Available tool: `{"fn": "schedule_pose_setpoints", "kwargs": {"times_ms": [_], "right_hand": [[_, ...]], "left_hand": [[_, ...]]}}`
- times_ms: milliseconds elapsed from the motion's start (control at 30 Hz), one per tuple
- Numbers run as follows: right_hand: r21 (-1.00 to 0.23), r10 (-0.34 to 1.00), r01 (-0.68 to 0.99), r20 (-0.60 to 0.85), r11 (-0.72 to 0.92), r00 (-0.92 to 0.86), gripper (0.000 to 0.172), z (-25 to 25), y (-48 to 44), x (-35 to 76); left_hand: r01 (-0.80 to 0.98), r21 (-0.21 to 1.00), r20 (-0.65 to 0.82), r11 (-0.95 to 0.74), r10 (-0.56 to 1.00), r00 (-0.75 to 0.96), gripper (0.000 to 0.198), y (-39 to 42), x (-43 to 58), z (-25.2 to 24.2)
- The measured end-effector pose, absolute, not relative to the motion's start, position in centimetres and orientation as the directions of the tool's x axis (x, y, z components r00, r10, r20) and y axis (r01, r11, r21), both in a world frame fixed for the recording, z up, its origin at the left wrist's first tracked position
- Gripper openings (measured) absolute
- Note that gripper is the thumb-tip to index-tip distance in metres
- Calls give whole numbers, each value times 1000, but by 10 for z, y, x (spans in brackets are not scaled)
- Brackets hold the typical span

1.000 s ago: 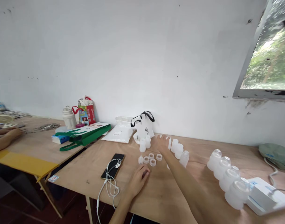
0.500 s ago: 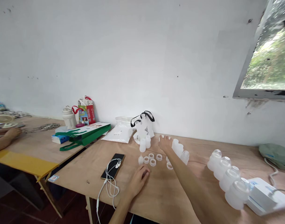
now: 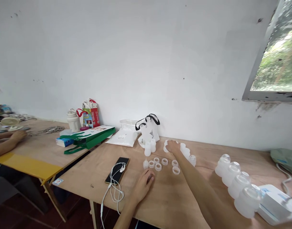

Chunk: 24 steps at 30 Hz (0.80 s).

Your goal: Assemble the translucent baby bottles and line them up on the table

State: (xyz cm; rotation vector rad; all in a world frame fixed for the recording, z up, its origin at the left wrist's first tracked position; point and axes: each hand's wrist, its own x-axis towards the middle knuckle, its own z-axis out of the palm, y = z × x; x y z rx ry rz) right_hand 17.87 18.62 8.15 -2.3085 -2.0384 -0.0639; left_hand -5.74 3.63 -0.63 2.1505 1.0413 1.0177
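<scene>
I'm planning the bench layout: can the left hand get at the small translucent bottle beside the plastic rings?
Probably yes. The left hand rests on the plywood table just short of the small translucent bottle, and nothing shows between them; the phone and earphones lie off to its left.

My right hand (image 3: 172, 147) covers most of a white plastic piece (image 3: 166, 146) to the right of the phone (image 3: 116, 170), so I can't make out its shape. Also right of the phone, my left hand (image 3: 143, 185) hides the wood beneath it, and I can't tell what the dark patch by my fingers (image 3: 148, 176) is. Far right of the phone, the white box (image 3: 273, 203) and grey-green bag (image 3: 286, 161) run off the picture's edge. Far left of it, a co-worker's arm (image 3: 6, 141) is cut off. The print on the white carrier bag (image 3: 150, 132) is too small to read.
</scene>
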Motion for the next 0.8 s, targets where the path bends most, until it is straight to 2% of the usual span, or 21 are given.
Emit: {"fn": "schedule_pose_setpoints", "kwargs": {"times_ms": [433,800], "right_hand": [[-8,999,999,30,-42,42,33,91,187,190],[-15,994,998,-94,-55,53,30,98,177,192]], "left_hand": [[426,715,385,-555,820,423,16,35,-57,-4],[400,726,391,-560,814,431,18,38,-57,-8]]}}
